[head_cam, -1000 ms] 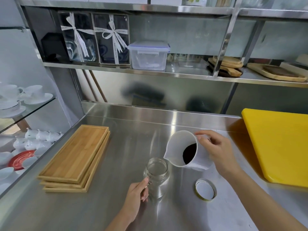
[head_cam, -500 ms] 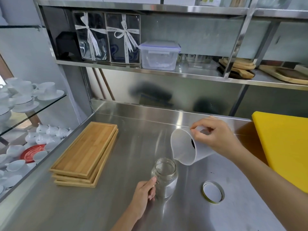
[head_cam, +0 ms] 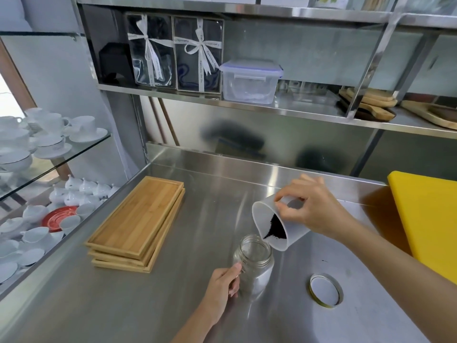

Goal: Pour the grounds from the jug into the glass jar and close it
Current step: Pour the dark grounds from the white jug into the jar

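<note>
A clear glass jar [head_cam: 254, 266] stands upright and open on the steel counter [head_cam: 197, 231]. My left hand [head_cam: 222, 289] grips its left side. My right hand [head_cam: 312, 209] holds a white plastic jug [head_cam: 264, 219] tilted steeply, its spout just above the jar's right rim. Dark grounds [head_cam: 275, 229] have slid down inside the jug to the spout. The jar's lid [head_cam: 325, 289], gold-rimmed with a white inside, lies flat on the counter to the right of the jar.
A stack of bamboo trays [head_cam: 138, 224] lies left of the jar. A yellow cutting board [head_cam: 430, 219] sits at the right edge. White cups and saucers [head_cam: 44, 134] fill glass shelves at the left. A steel shelf [head_cam: 247, 105] above holds boxes.
My right hand has tipped the jug further and lowered its spout toward the jar mouth, and the grounds have slid down to the spout. My left hand stays on the jar.
</note>
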A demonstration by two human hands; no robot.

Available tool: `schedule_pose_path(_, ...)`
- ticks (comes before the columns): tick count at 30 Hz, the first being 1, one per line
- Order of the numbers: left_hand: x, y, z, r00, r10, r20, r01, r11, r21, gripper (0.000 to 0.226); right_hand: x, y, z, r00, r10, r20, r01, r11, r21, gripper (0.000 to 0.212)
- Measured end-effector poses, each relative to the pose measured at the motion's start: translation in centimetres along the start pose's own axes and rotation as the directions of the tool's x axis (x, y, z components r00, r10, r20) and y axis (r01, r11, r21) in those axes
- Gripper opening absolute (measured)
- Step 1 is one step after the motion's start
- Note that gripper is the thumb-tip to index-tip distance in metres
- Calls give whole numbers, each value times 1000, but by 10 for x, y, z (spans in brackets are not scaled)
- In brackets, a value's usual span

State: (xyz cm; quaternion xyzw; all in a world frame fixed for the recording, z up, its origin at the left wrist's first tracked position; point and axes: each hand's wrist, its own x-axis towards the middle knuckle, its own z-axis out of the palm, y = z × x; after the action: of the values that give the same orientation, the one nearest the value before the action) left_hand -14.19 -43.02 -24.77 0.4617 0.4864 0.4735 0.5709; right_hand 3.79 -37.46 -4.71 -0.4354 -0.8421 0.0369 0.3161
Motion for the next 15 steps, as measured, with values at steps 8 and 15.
schedule_pose_path(8, 0, 0, 1, 1000, -1, -12, 1, 1000, -10, 56, 4, 0, 10, 994, -105, -12, 104, 992, -71, 30)
schedule_pose_path(15, -1, 0, 1, 1000, -4, -11, 4, 1000, -9, 55, 3, 2, 16, 976, -219, 1, 217, 968, -127, 23)
